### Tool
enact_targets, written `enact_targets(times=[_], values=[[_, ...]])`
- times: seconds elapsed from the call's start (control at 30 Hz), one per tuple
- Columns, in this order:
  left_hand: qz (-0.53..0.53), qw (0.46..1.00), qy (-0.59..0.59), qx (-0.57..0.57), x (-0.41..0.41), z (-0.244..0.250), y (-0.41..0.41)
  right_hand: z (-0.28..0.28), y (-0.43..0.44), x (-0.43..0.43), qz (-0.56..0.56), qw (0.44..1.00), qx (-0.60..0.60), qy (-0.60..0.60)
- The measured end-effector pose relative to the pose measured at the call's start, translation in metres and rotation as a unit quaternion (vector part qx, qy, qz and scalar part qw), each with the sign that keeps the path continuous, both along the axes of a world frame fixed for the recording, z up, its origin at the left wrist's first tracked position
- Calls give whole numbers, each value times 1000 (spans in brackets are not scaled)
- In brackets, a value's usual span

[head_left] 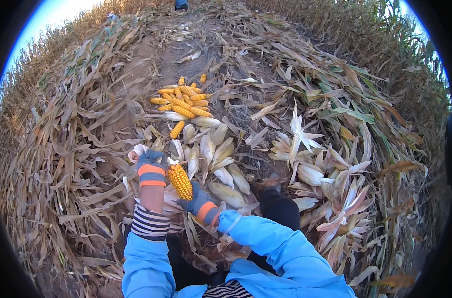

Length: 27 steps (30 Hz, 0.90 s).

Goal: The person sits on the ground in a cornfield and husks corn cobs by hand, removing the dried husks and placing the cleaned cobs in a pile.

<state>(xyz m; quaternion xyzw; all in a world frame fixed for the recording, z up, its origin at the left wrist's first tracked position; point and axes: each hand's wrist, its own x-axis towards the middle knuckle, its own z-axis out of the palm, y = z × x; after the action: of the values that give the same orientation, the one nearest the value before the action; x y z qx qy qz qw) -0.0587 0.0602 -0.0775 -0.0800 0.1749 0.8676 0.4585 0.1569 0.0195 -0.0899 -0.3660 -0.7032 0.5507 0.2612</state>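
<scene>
A bare yellow ear of corn [180,182] points its pale stalk end up and to the left, with its lower tip in my right hand [199,203]. Both of my hands wear grey and orange gloves. My left hand [151,162] is closed just left of the ear's stalk end, around a pale corn husk [137,152] that sticks out past the fingers. Below my right hand another yellow ear [198,220] is partly hidden. Several ears still in dry husks [207,147] lie just beyond my hands.
Husked yellow ears [183,100] form a pile ahead, and a single ear [177,129] lies nearer. Empty, splayed husks [347,208] are heaped to the right. Dry stalks and leaves [88,149] cover the ground at both sides. Far ahead is part of a person [181,4].
</scene>
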Motion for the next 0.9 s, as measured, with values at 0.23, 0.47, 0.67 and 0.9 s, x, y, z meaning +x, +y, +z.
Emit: enact_targets(times=[0.23,0.47,0.67,0.9], values=[[46,999,-4,-12,-23,23,-20,-52,22,9,-52,913,-396,82],[163,986,-17,39,-99,38,-56,-85,29,24,-76,861,-503,-15],[265,964,24,21,-165,52,-111,-103,23,26,-70,832,-551,-17],[282,957,-56,48,-173,78,-142,-120,47,14,-60,822,-565,41]])
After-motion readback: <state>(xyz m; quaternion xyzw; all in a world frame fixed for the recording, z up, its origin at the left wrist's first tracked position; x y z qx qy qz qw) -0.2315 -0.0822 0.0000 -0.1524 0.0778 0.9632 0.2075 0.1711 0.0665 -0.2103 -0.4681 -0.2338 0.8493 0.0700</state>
